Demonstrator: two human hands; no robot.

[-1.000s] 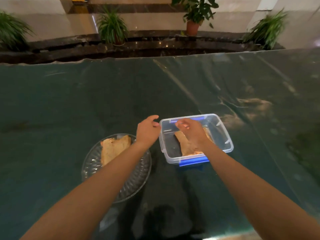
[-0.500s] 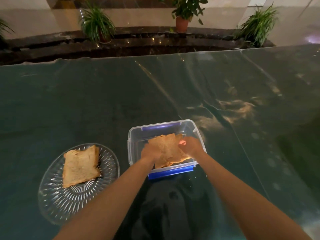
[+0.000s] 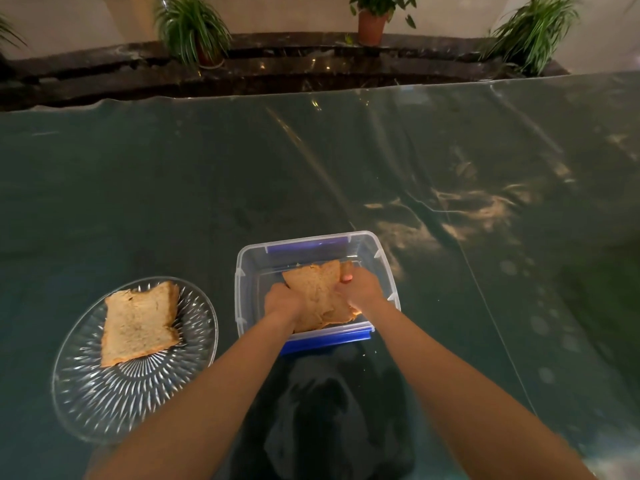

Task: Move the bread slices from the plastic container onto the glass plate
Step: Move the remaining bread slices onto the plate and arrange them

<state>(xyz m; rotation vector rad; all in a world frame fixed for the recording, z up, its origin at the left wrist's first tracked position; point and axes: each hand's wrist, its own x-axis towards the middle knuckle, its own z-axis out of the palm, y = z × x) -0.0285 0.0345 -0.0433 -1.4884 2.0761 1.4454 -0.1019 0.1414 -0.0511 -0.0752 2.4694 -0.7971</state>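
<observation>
A clear plastic container with blue clips stands in front of me. Over it, a brown bread slice is held tilted between both hands. My left hand grips its left edge and my right hand grips its right edge. Whether more bread lies beneath it in the container is hidden. To the left, a ribbed glass plate holds another bread slice lying flat on its far half.
Everything rests on a dark green table under a clear sheet. Beyond its far edge runs a dark stone ledge with several potted plants.
My left hand moved from beside the container into it and took the slice's left edge. Both hands now hold the slice raised above the container. The camera view shifted right.
</observation>
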